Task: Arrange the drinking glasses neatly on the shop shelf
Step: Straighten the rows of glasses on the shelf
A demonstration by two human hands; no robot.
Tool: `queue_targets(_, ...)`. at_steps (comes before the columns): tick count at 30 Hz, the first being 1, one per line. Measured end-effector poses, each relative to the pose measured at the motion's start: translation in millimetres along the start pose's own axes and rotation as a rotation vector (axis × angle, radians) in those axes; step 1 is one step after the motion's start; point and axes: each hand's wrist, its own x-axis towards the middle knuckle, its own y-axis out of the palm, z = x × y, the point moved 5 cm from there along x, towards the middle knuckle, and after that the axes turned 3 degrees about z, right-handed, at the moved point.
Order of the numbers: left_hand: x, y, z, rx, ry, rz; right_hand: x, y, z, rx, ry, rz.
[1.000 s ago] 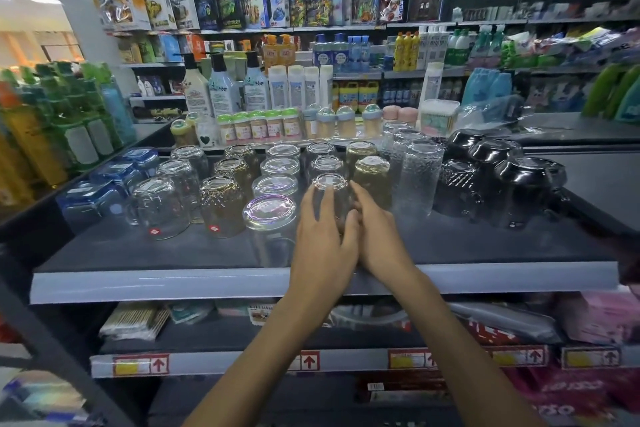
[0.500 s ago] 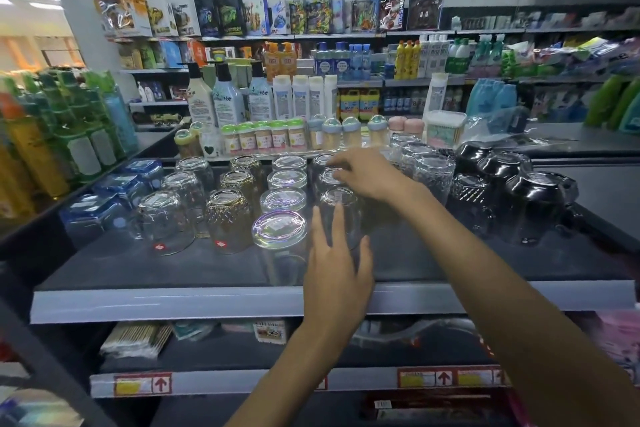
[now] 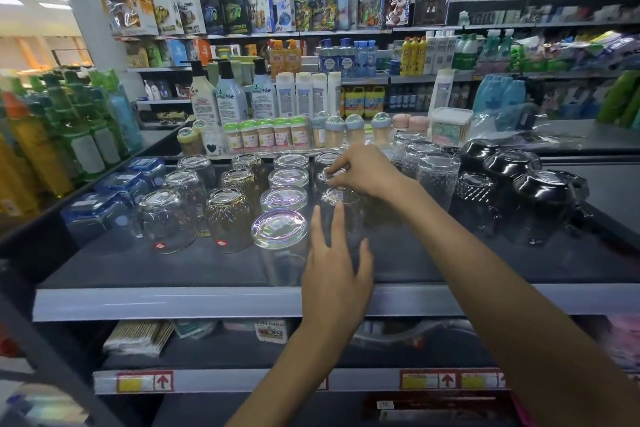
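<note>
**Left hand [image 3: 334,274] and right hand [image 3: 369,172] on two glasses**

The left fingers are straight and spread, tips against the front glass [image 3: 346,198], which stands upside down on the shelf [image 3: 173,302]. The right fingers pinch the upturned base of the second glass [image 3: 322,184] just behind it.
</note>
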Motion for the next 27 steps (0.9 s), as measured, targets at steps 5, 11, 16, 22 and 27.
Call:
queue_targets(5,-0.7,1.1,-0.5,0.007,-0.006,0.002,0.1,0.7,-0.9,0.022,-0.003,-0.023)
queue_targets(11,-3.7,-0.9,-1.2,-0.015,-0.054,0.003,-31.8,-7.5,-6.3,0.081,0.013,-0.127)
queue_targets(16,-3.9,-0.2,-2.0,0.009,-0.064,0.014,-117.2,18.5,-10.0,0.321,0.060,-0.351)
queue_targets(22,-7.1,-1.2,-0.7,-0.028,-0.002,0.024,-136.0,36.9,-17.6,0.432,0.033,-0.378)
queue_targets(27,-14.7,-9.4,-20.8,0.008,0.267,-0.088,-140.9,14.4,-53.1,0.221,0.066,-0.475)
